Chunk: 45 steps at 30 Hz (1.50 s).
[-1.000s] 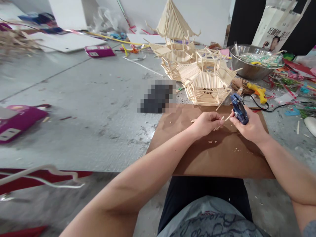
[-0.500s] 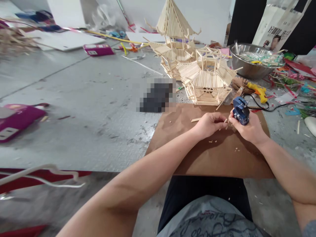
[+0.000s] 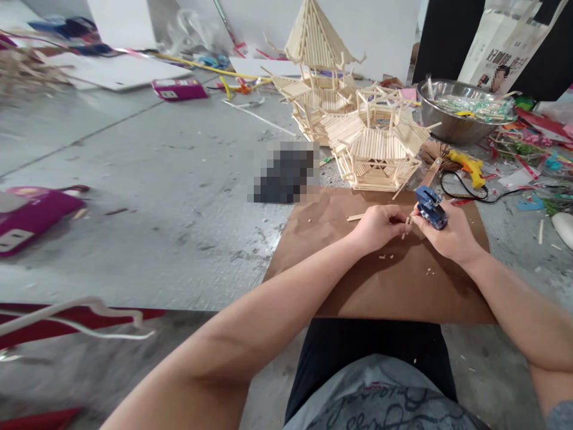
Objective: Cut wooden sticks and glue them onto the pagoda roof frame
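Over the brown paper sheet (image 3: 358, 298), my left hand (image 3: 379, 227) is closed, pinching short wooden sticks (image 3: 408, 221) between thumb and fingertips. Close beside it on the right, my right hand (image 3: 450, 236) is wrapped round a blue hand tool (image 3: 430, 207), whose exact kind I cannot make out. The right thumb and fingertip come up against the short sticks; whether they grip one too is unclear. A few longer sticks (image 3: 356, 217) lie just left of my left hand. Small wood offcuts (image 3: 382, 257) are scattered on the paper below the hands.
Behind the paper stand a wooden-stick pavilion model (image 3: 376, 143) and a taller roofed one (image 3: 317, 42). A dark, blurred-out flat object (image 3: 284, 176) lies left of them. To the right are a yellow glue gun (image 3: 468, 167) with its cord and a steel bowl (image 3: 456, 122). Purple power strips (image 3: 40, 215) lie left.
The blue tool in my right hand has shifted slightly left and tilted. My right fingertips have come closer to the left ones. My left hand has hardly moved.
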Each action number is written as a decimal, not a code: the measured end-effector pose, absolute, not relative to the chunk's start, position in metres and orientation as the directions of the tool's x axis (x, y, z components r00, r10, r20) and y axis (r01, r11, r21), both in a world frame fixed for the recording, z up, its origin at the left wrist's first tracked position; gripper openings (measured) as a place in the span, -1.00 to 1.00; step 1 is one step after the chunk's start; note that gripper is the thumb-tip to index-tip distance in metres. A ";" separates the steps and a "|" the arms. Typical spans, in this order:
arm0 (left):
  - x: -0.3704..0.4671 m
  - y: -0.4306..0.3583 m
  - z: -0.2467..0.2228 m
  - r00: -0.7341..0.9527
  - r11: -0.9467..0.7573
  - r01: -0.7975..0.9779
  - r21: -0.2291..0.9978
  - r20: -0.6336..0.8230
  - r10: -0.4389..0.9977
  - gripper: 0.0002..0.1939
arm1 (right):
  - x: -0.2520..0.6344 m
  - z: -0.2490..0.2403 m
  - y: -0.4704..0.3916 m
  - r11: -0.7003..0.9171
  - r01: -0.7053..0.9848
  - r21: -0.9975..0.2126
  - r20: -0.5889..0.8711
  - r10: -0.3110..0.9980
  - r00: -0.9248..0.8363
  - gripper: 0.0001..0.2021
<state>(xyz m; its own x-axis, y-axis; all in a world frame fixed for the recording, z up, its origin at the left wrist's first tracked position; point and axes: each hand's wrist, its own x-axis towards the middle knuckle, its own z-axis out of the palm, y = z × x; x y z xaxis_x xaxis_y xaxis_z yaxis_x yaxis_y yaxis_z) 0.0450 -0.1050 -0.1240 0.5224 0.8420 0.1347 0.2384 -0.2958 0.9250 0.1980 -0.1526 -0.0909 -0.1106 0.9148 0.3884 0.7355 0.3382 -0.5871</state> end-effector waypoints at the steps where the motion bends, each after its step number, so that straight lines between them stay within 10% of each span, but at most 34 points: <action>1: 0.045 -0.105 -0.123 0.521 -0.315 0.251 0.915 0.147 0.841 -0.90 | 0.198 -0.091 -0.153 0.344 0.734 -0.586 0.391 0.913 -0.116 -0.86; 45: 0.045 -0.112 -0.118 0.628 -0.592 0.392 0.704 0.265 0.732 -0.81 | 0.203 -0.086 -0.151 0.402 0.678 -0.615 0.386 0.904 -0.186 -0.85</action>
<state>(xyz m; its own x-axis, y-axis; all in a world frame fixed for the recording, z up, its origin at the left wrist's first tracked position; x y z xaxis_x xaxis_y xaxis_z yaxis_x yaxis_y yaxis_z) 0.0447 -0.1117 -0.1183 0.6283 0.7315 0.2648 0.3920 -0.5917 0.7045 0.2028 -0.1509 -0.0864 -0.1859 0.9035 0.3861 0.6782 0.4023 -0.6150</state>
